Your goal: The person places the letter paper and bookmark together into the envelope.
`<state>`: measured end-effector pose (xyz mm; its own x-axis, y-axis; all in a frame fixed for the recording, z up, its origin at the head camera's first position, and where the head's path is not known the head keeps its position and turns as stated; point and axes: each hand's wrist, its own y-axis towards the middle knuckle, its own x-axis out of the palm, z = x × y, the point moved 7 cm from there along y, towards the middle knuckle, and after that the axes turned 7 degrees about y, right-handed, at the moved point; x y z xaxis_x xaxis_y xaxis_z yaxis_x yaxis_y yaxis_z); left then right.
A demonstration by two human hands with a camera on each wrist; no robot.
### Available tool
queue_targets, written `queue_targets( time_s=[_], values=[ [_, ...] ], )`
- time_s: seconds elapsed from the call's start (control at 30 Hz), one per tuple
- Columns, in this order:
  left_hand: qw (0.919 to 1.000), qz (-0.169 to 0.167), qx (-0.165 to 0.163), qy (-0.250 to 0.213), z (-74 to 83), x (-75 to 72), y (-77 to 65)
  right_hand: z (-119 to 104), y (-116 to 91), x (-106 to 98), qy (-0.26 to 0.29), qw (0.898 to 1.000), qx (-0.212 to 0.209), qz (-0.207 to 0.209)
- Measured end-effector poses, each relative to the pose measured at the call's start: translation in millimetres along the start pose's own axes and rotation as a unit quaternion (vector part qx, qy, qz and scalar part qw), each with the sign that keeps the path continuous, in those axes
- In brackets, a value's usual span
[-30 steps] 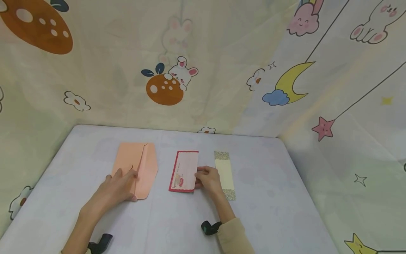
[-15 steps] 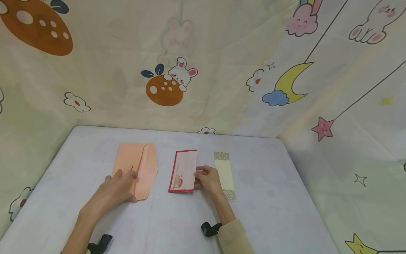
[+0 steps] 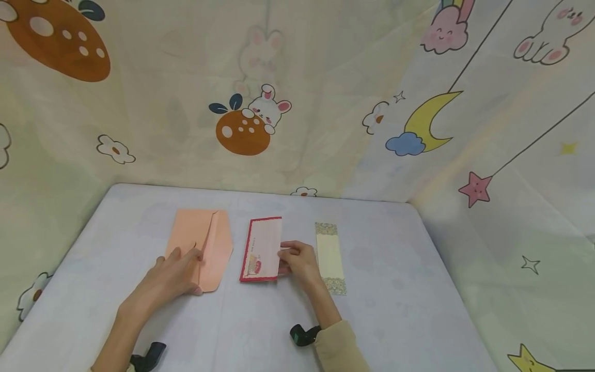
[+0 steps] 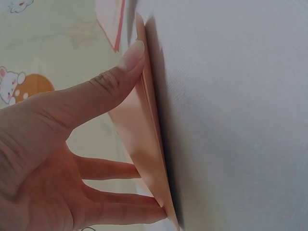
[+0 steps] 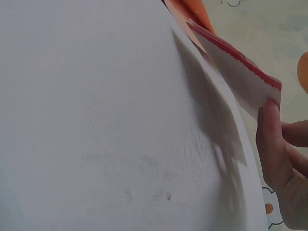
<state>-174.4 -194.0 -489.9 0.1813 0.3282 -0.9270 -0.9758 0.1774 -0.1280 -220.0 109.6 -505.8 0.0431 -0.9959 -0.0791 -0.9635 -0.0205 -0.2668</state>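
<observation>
A peach envelope (image 3: 188, 225), its pointed flap folded out to the right, lies on the left part of the table. My left hand (image 3: 169, 276) rests on its lower half with spread fingers; in the left wrist view the thumb (image 4: 103, 91) touches its near edge. To the right, my right hand (image 3: 299, 263) pinches the right edge of a pale pink card (image 3: 262, 243) with a red scalloped border and a small picture. Its far end leans toward the envelope in the right wrist view, where the card (image 5: 236, 67) is raised above the table.
A cream strip (image 3: 330, 258) with glittery patterned ends lies right of my right hand. The white-covered table (image 3: 395, 289) meets printed fabric walls (image 3: 325, 139) at its back and sides. Black wrist devices (image 3: 304, 335) sit on both forearms.
My right hand has carried the pink card a little to the left, toward the envelope. My left hand stays in place on the envelope.
</observation>
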Motion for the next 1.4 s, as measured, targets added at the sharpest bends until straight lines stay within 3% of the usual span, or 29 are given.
queue_targets(
  time_s=[0.6,1.4],
  values=[
    [1.0,-0.005,-0.008,0.003,-3.0,-0.8,-1.4,-2.1,3.9,37.2,0.008,1.0,0.001,-0.021],
    [1.0,-0.002,0.002,0.0,-0.5,-0.9,-0.7,-3.8,7.3,69.2,0.034,0.999,0.004,-0.039]
  ],
)
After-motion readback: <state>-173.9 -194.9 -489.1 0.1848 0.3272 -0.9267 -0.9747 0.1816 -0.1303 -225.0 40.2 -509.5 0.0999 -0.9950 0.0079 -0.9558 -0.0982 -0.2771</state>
